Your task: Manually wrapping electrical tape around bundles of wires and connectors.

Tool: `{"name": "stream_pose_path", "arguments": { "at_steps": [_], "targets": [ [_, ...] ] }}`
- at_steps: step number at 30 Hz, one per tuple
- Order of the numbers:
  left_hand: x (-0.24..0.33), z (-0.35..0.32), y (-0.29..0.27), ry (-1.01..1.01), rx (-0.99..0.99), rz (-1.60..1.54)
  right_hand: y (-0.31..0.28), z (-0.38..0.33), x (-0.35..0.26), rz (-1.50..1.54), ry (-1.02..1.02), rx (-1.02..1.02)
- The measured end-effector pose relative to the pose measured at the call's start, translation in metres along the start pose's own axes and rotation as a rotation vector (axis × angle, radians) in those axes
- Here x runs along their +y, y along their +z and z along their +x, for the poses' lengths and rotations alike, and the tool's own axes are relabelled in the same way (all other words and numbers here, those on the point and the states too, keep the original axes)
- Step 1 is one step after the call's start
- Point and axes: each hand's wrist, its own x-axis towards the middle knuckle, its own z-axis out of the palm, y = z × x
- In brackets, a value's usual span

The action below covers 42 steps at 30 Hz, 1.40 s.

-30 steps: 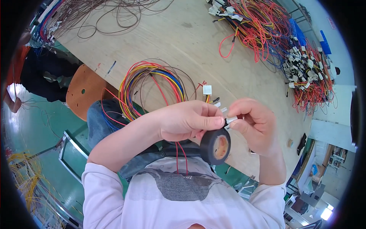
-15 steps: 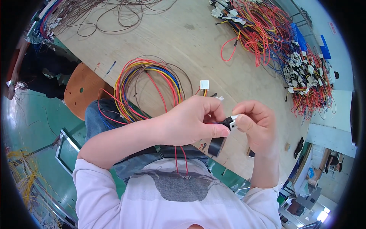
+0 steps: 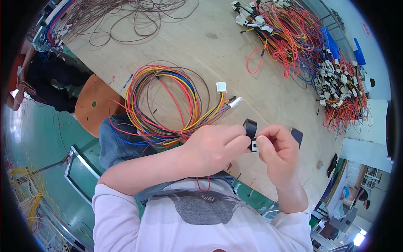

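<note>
My left hand (image 3: 216,147) is closed with its fingers curled inward, around the end of a wire bundle that they mostly hide. At its fingertips a small white plug connector (image 3: 254,145) pokes out, and my right hand (image 3: 279,153) pinches at it with thumb and forefinger. A roll of black tape (image 3: 250,127) sits just above the connector, between the two hands. To the left lies the coiled wire harness (image 3: 195,98) of red, yellow, blue and brown wires. Beyond my left hand, one branch ends in a white square connector (image 3: 221,87), another in a white narrow connector (image 3: 236,102).
Large piles of finished-looking harnesses (image 3: 294,38) cover the far right of the wooden table (image 3: 201,46). Loose brown wires (image 3: 126,21) lie at the far left. A dark phone-like slab (image 3: 297,136) rests right of my right hand. An orange stool (image 3: 95,103) stands at the left.
The tape roll has gone from below my hands to above the connector. Both hands have moved slightly down, and more of the harness branches shows. My view has shifted a little.
</note>
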Motion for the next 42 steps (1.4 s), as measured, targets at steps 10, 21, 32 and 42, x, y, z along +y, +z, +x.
{"name": "stream_pose_path", "arguments": {
  "at_steps": [10, 21, 32, 42],
  "targets": [
    [0.024, -0.001, 0.002, -0.736, -0.038, -0.338, 0.003, 0.014, 0.018, 0.113, -0.244, -0.07],
    [0.009, 0.013, -0.019, -1.041, 0.221, -1.452, 0.012, 0.015, 0.023, 0.073, -0.412, -0.095],
    [0.022, 0.001, -0.017, -0.773, 0.246, -1.138, 0.009, 0.036, -0.011, 0.342, -0.042, -0.123],
    [0.006, -0.008, -0.018, -0.409, 0.184, -0.476, 0.019, 0.033, 0.001, -0.456, -0.587, -0.14]
  ]
}}
